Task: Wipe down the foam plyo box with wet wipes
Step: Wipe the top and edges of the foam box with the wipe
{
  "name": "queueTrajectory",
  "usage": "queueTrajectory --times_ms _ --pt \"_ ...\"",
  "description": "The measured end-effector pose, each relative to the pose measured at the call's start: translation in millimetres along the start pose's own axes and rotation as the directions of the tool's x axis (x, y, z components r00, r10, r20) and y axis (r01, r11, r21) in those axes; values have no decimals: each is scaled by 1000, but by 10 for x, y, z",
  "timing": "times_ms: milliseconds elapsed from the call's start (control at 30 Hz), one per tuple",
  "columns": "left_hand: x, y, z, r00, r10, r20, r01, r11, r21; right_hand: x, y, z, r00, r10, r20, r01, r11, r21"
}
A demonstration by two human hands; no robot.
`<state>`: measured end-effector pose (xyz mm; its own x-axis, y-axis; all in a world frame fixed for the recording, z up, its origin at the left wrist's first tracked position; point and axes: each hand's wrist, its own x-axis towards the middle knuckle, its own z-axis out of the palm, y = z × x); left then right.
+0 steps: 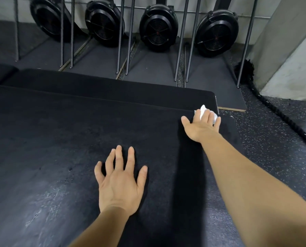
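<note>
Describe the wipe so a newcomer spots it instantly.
Start at the big black foam plyo box filling the foreground, then go to its far right corner. There the right hand presses a crumpled wet wipe, the only white thing on it.
</note>
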<state>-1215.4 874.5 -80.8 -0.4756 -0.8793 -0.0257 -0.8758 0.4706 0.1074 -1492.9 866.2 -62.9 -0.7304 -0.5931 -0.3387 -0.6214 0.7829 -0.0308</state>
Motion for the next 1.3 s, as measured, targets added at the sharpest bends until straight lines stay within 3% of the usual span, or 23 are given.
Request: queueTrajectory --times_ms 100,200,333,467,633,800,967,1033,1200,1300 --pt "4 -13 12 1000 1 -4 -1 1000 5 -44 -375 -27 999 -48 10 49 998 -30" --pt "5 -9 17 1000 -1 -9 1 1000 -3 -143 -854 -49 979 -203 12 204 978 -40" --pt "4 -5 11 1000 -3 -30 2 1000 -27 -355 -1494 -43 890 -442 111 437 897 70" --pt "-1 -3 -10 1000 -1 -27 0 999 -41 -383 -1601 -21 828 -546 126 540 838 83" --pt "-7 -3 1 1000 -7 -16 7 1000 -6 -168 -831 -62 893 -450 6 447 890 94" --pt "-12 -7 -3 1000 -1 -17 1 1000 2 45 85 -123 971 -235 47 235 972 8" --pt "-6 -1 -4 1000 -5 -16 5 1000 8 27 210 -112 990 -142 3 142 990 -20" --pt "-2 -10 -3 1000 -7 -19 7 1000 14 -98 59 -31 983 -181 -27 180 983 -35" --pt "-7 -16 -1 1000 -6 -19 6 1000 8 -419 -160 180 898 -441 13 440 894 -83" --pt "-7 -14 3 1000 -2 -24 2 1000 11 -311 34 96 895 -446 -8 443 891 -95"
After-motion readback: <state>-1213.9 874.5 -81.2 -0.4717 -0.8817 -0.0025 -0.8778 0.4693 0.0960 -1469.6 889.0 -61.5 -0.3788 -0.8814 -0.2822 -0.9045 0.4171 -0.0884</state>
